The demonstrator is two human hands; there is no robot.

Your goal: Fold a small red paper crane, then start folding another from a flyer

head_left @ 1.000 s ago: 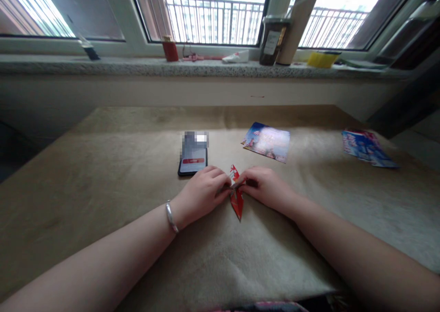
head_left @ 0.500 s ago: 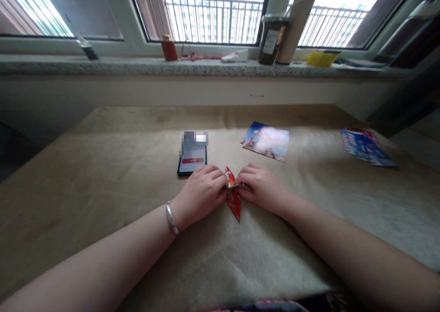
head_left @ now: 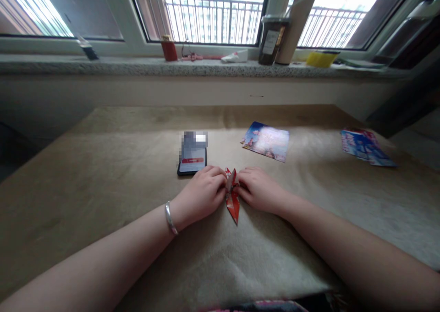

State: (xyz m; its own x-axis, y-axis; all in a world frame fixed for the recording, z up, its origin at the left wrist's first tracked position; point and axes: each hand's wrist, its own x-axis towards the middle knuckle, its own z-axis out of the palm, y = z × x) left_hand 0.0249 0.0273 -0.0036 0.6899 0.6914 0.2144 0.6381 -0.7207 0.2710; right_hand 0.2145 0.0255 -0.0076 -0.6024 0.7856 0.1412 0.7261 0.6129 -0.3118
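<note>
Between my hands is a small piece of folded red paper [head_left: 233, 206], with pointed ends toward me and away from me and some paler faces in its middle. My left hand [head_left: 205, 189], with a silver bracelet on its wrist, pinches the paper's left side. On the right side, my right hand [head_left: 260, 188] grips it with thumb and fingers bent inward. The fingertips partly hide the folds. Just beyond my left hand lies a phone [head_left: 192, 166], its screen lit and partly blurred out.
Blue printed sheets [head_left: 266, 141] lie beyond my right hand, and more printed sheets [head_left: 367, 148] sit far right on the table [head_left: 85, 179]. Along the windowsill [head_left: 137, 67] stand a red container [head_left: 168, 50], a dark lidded jar [head_left: 271, 41] and a yellow item [head_left: 321, 59].
The folded paper has been turned and opened somewhat, with a pale upright point now showing at its far end. My right fingers have shifted slightly along it; the phone and sheets stay put.
</note>
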